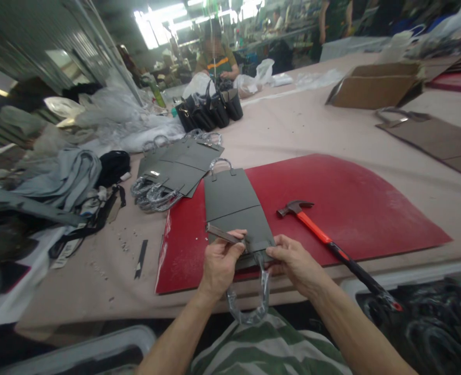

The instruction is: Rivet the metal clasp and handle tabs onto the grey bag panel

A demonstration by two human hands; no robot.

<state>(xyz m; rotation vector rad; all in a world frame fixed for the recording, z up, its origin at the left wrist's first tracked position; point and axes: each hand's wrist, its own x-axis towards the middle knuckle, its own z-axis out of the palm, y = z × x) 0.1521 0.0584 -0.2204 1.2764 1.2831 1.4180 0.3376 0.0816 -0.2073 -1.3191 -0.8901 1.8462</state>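
Note:
A grey-green bag panel (232, 190) lies lengthwise in front of me on a red mat (355, 198). It has a plastic-wrapped handle at each end, and the near handle (248, 316) hangs over the table edge. My left hand (219, 264) is closed around a flat metal bar (223, 233), with its fingers at the panel's near end. What the left fingertips press on there is partly hidden. My right hand (296, 262) pinches the panel's near right corner between thumb and fingers. A claw hammer (320, 232) with an orange and black handle rests to the right.
More grey-green panels (179, 161) are stacked at the left, near a dark strip (140, 259). Black handbags (209, 112) stand farther back, with a seated person (218, 57) behind. A cardboard box (374, 86) and brown panels (437, 140) lie at the right.

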